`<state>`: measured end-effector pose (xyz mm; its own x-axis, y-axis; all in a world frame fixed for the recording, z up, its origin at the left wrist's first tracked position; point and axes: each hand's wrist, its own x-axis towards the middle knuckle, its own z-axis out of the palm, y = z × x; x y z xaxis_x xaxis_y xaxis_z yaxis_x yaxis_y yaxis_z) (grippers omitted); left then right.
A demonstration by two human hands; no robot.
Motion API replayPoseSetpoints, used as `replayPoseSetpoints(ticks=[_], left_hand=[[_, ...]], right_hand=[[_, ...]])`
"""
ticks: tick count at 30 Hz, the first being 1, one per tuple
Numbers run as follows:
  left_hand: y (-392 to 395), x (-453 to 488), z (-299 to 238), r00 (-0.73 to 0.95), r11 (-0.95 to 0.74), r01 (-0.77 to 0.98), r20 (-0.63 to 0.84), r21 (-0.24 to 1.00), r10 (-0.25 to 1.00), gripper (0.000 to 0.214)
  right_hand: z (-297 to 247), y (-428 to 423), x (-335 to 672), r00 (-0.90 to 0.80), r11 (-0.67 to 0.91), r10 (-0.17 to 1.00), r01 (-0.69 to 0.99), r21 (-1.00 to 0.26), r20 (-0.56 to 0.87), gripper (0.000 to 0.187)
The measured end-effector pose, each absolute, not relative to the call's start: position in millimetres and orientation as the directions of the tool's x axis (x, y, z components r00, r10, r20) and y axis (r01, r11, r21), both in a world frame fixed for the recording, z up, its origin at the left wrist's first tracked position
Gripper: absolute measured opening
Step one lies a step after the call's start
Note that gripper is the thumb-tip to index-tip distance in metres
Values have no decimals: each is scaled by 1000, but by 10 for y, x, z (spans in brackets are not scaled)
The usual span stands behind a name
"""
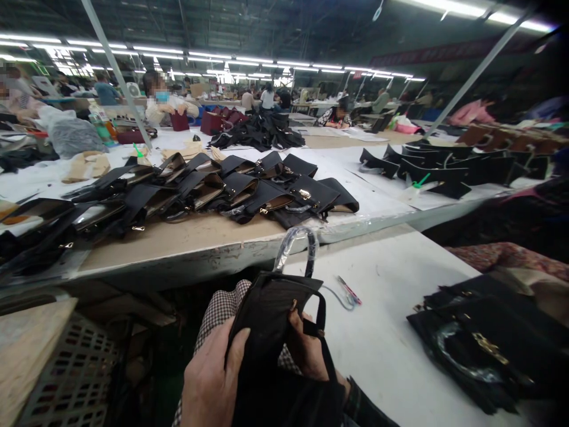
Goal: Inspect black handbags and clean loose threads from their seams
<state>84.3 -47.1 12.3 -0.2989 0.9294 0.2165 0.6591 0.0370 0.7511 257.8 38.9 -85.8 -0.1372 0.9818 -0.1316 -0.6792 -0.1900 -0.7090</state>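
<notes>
A black handbag [271, 314] with a plastic-wrapped handle [297, 249] stands upright over my lap at the bottom centre. My left hand [212, 379] grips its left side, thumb pressed on the front panel. My right hand [307, 350] is closed on its right side, with the fingers curled inside the opening by a thin black strap. Checked cloth [217, 314] on my lap shows behind the bag.
A long bench [178, 237] ahead carries a row of black bags with gold clasps [231, 190]. More black bags [484, 338] lie on the white table [386, 332] at right, beside small scissors [349, 292]. A plastic crate [66, 373] stands lower left. Other workers sit far behind.
</notes>
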Motion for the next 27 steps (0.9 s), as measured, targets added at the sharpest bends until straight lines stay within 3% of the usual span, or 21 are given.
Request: replayPoseSetpoints(ticks=[9, 17, 21, 27], left_hand=[[-600, 957, 145, -467, 90, 547, 214, 832, 858, 24], [-536, 868, 183, -384, 149, 491, 60, 859, 921, 31], [-619, 844, 157, -265, 69, 517, 83, 853, 961, 34], [-682, 1048, 167, -383, 32, 524, 201, 851, 901, 35]], right_hand=[[-948, 344, 2494, -236, -321, 947, -685, -654, -217, 39], [-959, 359, 2556, -209, -317, 948, -675, -666, -239, 44], [-929, 437, 2598, -246, -346, 938, -675, -652, -243, 45], [-903, 473, 2607, -327, -413, 909, -640, -648, -257, 48]])
